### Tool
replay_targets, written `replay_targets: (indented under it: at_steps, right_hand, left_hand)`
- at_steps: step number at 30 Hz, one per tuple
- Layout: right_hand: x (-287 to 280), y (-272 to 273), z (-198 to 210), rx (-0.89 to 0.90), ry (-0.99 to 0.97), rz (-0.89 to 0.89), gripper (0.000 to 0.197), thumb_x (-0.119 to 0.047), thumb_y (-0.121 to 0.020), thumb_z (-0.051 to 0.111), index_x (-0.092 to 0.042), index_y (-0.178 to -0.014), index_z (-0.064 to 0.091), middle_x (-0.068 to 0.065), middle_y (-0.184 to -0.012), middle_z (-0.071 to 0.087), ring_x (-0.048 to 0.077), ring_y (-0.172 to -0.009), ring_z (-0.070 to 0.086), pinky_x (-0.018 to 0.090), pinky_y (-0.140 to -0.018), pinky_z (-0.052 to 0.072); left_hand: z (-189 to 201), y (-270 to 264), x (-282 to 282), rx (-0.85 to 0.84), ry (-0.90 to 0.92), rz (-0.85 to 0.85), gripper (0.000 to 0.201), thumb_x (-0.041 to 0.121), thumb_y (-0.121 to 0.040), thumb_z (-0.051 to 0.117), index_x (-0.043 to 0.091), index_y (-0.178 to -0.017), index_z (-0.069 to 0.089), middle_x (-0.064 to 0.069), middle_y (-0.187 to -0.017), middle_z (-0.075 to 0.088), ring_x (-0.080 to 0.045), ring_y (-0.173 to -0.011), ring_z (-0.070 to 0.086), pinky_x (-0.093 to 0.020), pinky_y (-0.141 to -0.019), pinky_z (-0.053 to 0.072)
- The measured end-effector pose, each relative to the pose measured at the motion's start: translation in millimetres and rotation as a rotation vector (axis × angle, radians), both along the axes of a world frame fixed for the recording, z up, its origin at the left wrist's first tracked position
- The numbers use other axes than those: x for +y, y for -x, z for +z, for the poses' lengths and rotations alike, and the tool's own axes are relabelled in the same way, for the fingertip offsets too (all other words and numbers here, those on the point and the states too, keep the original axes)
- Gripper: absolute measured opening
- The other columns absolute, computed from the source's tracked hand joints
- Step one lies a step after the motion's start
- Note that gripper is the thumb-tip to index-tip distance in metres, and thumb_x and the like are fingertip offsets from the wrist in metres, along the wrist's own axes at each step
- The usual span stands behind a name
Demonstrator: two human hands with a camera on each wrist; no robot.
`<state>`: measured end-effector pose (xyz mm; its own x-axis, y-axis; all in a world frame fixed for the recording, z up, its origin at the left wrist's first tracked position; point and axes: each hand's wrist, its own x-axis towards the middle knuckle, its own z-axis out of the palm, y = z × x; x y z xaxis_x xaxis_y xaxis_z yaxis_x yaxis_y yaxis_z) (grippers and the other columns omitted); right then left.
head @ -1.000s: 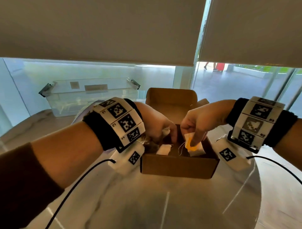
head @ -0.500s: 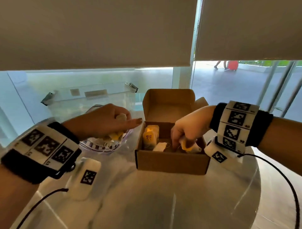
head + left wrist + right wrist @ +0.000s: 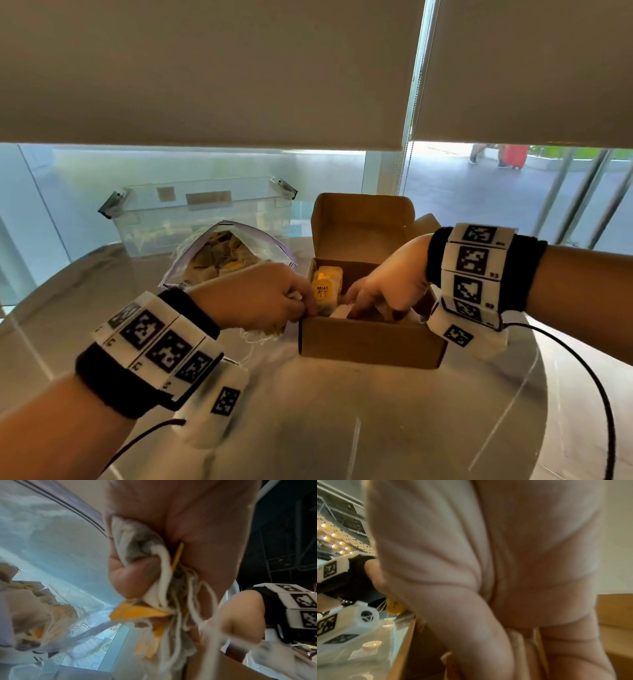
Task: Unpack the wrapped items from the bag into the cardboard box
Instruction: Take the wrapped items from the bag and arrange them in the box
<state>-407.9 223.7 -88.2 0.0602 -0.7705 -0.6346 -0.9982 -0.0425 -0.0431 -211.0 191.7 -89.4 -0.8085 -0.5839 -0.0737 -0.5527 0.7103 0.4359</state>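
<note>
An open cardboard box [image 3: 370, 339] stands mid-table, lid up. Yellow-tagged wrapped tea bags [image 3: 325, 286] stand upright in its left side. To its left, a clear zip bag [image 3: 219, 253] with more tea bags stands open. My left hand [image 3: 305, 305] is at the box's left rim. In the left wrist view, its fingers [image 3: 128, 577] curl round a bundle of tea bags [image 3: 142, 543] with white strings trailing. My right hand [image 3: 363, 305] reaches down inside the box. The right wrist view shows thumb and fingers [image 3: 565, 642] pinching a tan tea bag [image 3: 527, 646].
A clear plastic bin [image 3: 205, 212] sits behind the bag at the table's far edge. The round marble table [image 3: 342, 428] extends toward me. Black cables run from both wrist units. Window blinds hang beyond.
My left hand left the box, went to the zip bag and came back to the box's left rim with a bundle of tea bags. My right hand stayed in the box, sinking lower.
</note>
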Motion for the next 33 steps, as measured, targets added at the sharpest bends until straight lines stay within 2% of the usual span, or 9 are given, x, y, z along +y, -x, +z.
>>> replay_targets:
  at_steps: [3, 9, 13, 15, 21, 23, 27, 30, 33]
  right_hand:
    - [-0.4, -10.0, 26.8, 0.121, -0.079, 0.078, 0.063, 0.008, -0.085, 0.046, -0.025, -0.138, 0.043, 0.008, -0.133, 0.046, 0.035, -0.116, 0.051, 0.05, -0.096, 0.047]
    - [-7.2, -36.3, 52.1, 0.217, -0.072, 0.152, 0.061, 0.015, -0.085, 0.039, -0.022, -0.131, 0.053, -0.001, -0.129, 0.05, 0.03, -0.115, 0.051, 0.044, -0.097, 0.047]
    - [-16.0, -46.8, 51.2, 0.173, -0.081, 0.129, 0.049, 0.01, -0.088, 0.04, -0.015, -0.127, 0.056, 0.0, -0.093, 0.055, 0.023, -0.084, 0.052, 0.03, -0.071, 0.046]
    - [-19.1, -48.2, 48.1, 0.155, -0.031, 0.114, 0.041, 0.001, -0.091, 0.045, -0.012, -0.129, 0.054, 0.009, -0.094, 0.055, 0.022, -0.076, 0.051, 0.029, -0.065, 0.046]
    - [-14.9, -39.1, 53.4, 0.114, -0.017, 0.09, 0.059, 0.013, -0.087, 0.042, -0.019, -0.137, 0.046, -0.002, -0.114, 0.051, 0.019, -0.089, 0.053, 0.032, -0.077, 0.05]
    - [-10.5, -31.5, 53.1, 0.069, -0.005, 0.058, 0.056, 0.011, -0.088, 0.046, -0.017, -0.136, 0.046, -0.001, -0.122, 0.053, 0.017, -0.096, 0.052, 0.03, -0.08, 0.05]
    - [-6.7, -21.2, 43.3, 0.063, 0.038, 0.043, 0.03, -0.004, -0.089, 0.058, -0.013, -0.118, 0.058, -0.007, -0.088, 0.056, 0.017, -0.091, 0.057, 0.021, -0.071, 0.049]
    - [-8.0, -20.8, 32.7, -0.011, 0.053, 0.035, 0.018, -0.001, -0.088, 0.058, -0.016, -0.097, 0.062, -0.004, -0.081, 0.057, 0.012, -0.076, 0.056, 0.019, -0.064, 0.049]
    - [-9.5, -26.1, 27.1, -0.062, -0.02, 0.023, 0.021, 0.003, -0.088, 0.058, -0.011, -0.102, 0.064, 0.0, -0.089, 0.061, 0.007, -0.069, 0.056, 0.018, -0.06, 0.052]
  left_hand:
    - [-0.9, -1.2, 3.6, 0.001, -0.058, -0.043, 0.025, 0.016, -0.09, 0.05, 0.03, -0.095, 0.07, 0.004, -0.09, 0.07, -0.019, -0.074, 0.063, -0.029, -0.074, 0.052]
    - [-1.4, -1.0, 6.7, 0.005, -0.138, -0.11, 0.027, 0.016, -0.092, 0.05, 0.031, -0.102, 0.07, 0.01, -0.093, 0.068, 0.005, -0.067, 0.057, -0.005, -0.063, 0.043]
    - [4.1, -3.5, 4.0, 0.079, -0.061, -0.037, 0.021, 0.02, -0.091, 0.052, 0.03, -0.1, 0.068, 0.009, -0.085, 0.068, -0.004, -0.07, 0.064, -0.018, -0.071, 0.052]
    - [8.6, -2.7, -0.8, 0.096, 0.06, -0.002, 0.018, 0.021, -0.091, 0.053, 0.024, -0.101, 0.068, 0.005, -0.082, 0.066, -0.006, -0.065, 0.062, -0.022, -0.07, 0.053]
    - [10.3, 1.7, -8.5, 0.062, 0.227, -0.074, 0.021, 0.037, -0.091, 0.056, 0.025, -0.101, 0.07, 0.008, -0.087, 0.069, -0.001, -0.068, 0.061, -0.025, -0.075, 0.051]
    - [6.0, 2.8, -8.4, 0.048, 0.21, -0.07, 0.023, 0.04, -0.089, 0.057, 0.025, -0.101, 0.07, 0.013, -0.081, 0.065, 0.001, -0.063, 0.058, -0.016, -0.069, 0.048]
    - [-2.4, 2.3, -10.2, 0.091, 0.174, -0.044, 0.023, 0.039, -0.087, 0.061, 0.026, -0.103, 0.07, 0.022, -0.075, 0.055, 0.01, -0.063, 0.053, -0.005, -0.058, 0.039]
    - [-5.7, -0.4, -12.0, 0.093, 0.177, -0.048, 0.024, 0.04, -0.087, 0.06, 0.026, -0.104, 0.069, 0.012, -0.092, 0.065, 0.0, -0.073, 0.055, -0.012, -0.069, 0.042]
    - [-8.4, -2.0, -16.2, 0.117, 0.125, -0.045, 0.023, 0.04, -0.086, 0.062, 0.025, -0.101, 0.071, 0.004, -0.093, 0.069, -0.005, -0.075, 0.061, -0.024, -0.076, 0.049]
